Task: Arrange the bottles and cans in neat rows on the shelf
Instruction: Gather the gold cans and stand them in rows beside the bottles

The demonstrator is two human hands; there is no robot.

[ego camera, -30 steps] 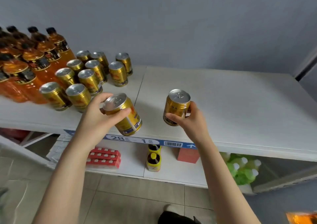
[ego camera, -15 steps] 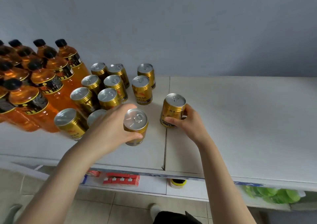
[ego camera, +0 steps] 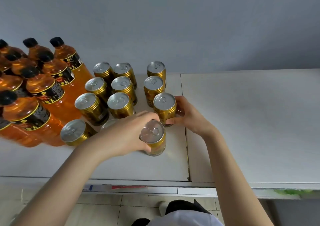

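Note:
Several gold cans with silver tops stand in rows on the white shelf (ego camera: 251, 121), with several orange bottles with black caps (ego camera: 43, 87) to their left. My left hand (ego camera: 124, 135) grips the front gold can (ego camera: 155, 142), which stands on the shelf at the near end of the right column. My right hand (ego camera: 187, 114) holds another gold can (ego camera: 165, 107) just behind it, in line with two cans (ego camera: 154, 87) further back. My left hand partly hides one can (ego camera: 108, 124).
A seam (ego camera: 186, 139) splits the shelf into two panels, and the right panel holds nothing. The grey wall (ego camera: 173, 26) stands behind the rows. The shelf's front edge (ego camera: 138, 182) is near me, with tiled floor below.
Both hands have carried their cans from the front edge back toward the rows. The two cans now stand in the right column, behind one another. My view has tilted down.

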